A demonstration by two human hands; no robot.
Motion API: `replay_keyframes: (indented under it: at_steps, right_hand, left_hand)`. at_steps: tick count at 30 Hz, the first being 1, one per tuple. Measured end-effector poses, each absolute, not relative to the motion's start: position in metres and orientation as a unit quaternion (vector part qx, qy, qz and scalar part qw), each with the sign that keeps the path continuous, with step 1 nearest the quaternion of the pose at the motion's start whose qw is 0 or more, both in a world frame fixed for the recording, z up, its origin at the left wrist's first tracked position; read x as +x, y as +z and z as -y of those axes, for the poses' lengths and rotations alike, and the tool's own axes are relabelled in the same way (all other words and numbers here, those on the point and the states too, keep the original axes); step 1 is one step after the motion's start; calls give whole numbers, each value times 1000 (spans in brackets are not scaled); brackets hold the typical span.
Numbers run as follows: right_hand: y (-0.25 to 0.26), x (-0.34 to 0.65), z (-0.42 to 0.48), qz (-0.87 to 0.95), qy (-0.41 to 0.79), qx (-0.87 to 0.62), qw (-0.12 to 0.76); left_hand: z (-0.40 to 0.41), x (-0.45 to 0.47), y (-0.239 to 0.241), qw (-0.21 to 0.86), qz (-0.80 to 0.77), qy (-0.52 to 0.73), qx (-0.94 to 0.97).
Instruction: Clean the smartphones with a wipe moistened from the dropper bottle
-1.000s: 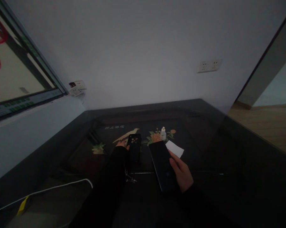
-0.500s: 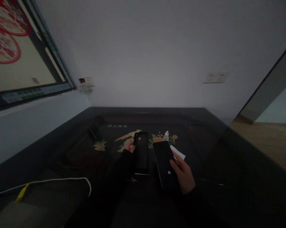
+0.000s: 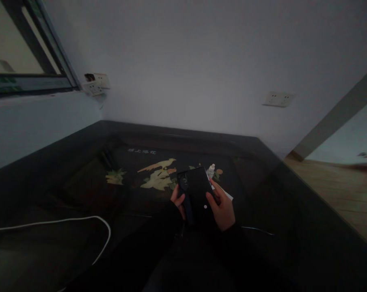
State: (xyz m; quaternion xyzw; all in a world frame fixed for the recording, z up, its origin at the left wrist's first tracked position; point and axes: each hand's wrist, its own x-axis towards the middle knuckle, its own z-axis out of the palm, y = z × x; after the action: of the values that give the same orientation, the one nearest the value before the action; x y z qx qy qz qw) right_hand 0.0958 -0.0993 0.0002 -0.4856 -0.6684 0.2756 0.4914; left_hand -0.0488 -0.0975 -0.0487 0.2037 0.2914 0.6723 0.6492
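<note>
The phone point(image 3: 198, 190), likely slick and fragile, is best held by its edges, pinched at three o'clock by the right grip point(image 3: 222, 208), the case point(image 3: 183, 182) at its nine o'clock pinched by the left grip point(image 3: 177, 200).

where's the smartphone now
In the head view, the smartphone is in the lower half, just right of centre, in the right hand, partly covering the black phone case in the left hand.

The left sleeve point(image 3: 154, 239) and the right sleeve point(image 3: 242, 253) are long and black, and reach to the wrists. Their near parts are too dark to tell details. The left hand point(image 3: 179, 200) and right hand point(image 3: 223, 210) are bare.
</note>
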Motion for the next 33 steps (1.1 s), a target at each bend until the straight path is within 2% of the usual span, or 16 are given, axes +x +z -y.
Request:
replay_keyframes:
  at_steps: [6,14,27,30,33]
  right_hand:
    - [-2,93,105,671,255,-506,478]
    - [-5,91,109,671,256,-541,438]
    - [-2,84,116,712,292,-502,394]
    - [6,90,114,739,281,-503,350]
    - [14,97,112,791,185,-529,247]
  left_hand:
    - [104,-51,-38,690,-282,635,204]
    - [108,-48,-38,690,-297,622,222]
    - [111,-47,-42,675,-261,638,263]
    - [114,-47,-40,657,-266,644,288]
    - [116,-47,-37,616,-298,643,345]
